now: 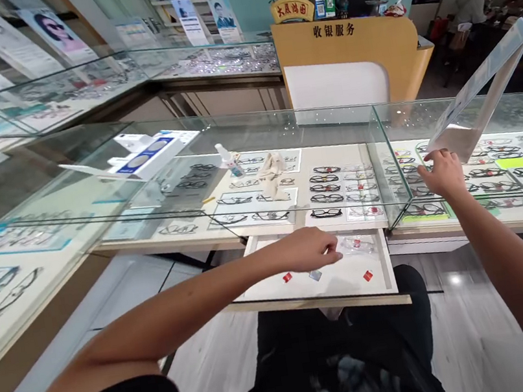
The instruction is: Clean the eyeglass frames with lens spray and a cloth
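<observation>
My left hand (315, 247) hovers over an open white drawer (265, 287) with its fingers curled closed; whatever may be inside them is hidden. Just right of it in the drawer lies a clear plastic bag (357, 245). Small red packets (368, 276) and a grey-blue packet (315, 275) lie on the drawer's bottom. Off to the right, my right hand (444, 174) is at the glass counter top, by the foot of a clear sign stand (481, 84). Its thumb and fingers look apart; whether it touches the stand I cannot tell.
Rows of eyeglasses (326, 188) lie under the glass counter (252, 132). On the counter are a white spray bottle (228, 160), a beige cloth (274, 174) and an opened white-and-blue box (151, 153). A wooden cashier desk (347, 45) stands behind; a person (477, 10) sits far right.
</observation>
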`<state>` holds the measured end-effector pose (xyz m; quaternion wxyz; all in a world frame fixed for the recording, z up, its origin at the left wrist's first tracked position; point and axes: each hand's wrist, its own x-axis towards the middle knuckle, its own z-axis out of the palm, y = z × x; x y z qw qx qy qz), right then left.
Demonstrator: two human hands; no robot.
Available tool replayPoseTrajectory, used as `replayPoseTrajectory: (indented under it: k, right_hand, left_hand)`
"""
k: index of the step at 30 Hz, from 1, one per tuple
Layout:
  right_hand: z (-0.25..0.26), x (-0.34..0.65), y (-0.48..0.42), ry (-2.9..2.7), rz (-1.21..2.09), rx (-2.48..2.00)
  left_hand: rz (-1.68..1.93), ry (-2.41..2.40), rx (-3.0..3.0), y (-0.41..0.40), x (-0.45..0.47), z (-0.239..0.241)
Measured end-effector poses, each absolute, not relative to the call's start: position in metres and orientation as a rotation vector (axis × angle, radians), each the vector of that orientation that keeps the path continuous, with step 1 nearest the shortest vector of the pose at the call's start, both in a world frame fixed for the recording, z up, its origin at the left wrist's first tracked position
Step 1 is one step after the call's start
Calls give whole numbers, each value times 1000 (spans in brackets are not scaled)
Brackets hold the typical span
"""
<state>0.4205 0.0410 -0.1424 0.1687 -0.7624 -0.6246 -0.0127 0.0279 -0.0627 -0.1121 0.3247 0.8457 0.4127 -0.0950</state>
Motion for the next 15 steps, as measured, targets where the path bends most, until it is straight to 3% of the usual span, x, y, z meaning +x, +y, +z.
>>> replayPoseTrajectory:
  k: [4,7,11,15]
  right_hand:
    - [-129,415,37,-1812,56,-2218]
    - [-123,413,36,-1816,72,-2212]
    - [-120,414,40,-1815,62,-2193]
    - [-123,418,45,-1814,38,-2158]
  left_hand:
    - [-183,1047,2070,-125,-3,-61]
    - [-78,954,1875,-163,-23,-63]
    - [-36,856,1582,-186,-27,-146]
    - [-213,1156,1562,-178,-4,-263]
